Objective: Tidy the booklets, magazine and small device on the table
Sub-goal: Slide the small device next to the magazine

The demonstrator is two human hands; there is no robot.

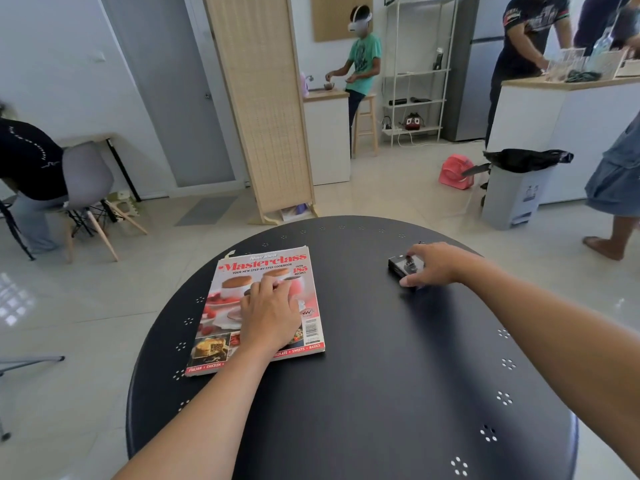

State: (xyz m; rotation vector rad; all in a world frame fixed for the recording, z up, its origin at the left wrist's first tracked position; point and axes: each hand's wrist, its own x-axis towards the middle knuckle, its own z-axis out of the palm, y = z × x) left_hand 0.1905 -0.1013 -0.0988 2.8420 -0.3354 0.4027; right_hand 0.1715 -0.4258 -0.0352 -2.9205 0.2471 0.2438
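A red and white "Masterclass" cookbook magazine lies face up on the left half of the round black table. It seems to rest on other thin booklets, whose edges show at its far end. My left hand lies flat on its cover, fingers slightly apart. A small black device sits at the table's far right. My right hand covers it from the right, thumb at its near edge and fingers curled over its top.
The table's rim has small hole patterns. Beyond it stand a wicker screen, a grey bin with a black bag, a pink fan and a grey chair. Several people stand or sit around the room.
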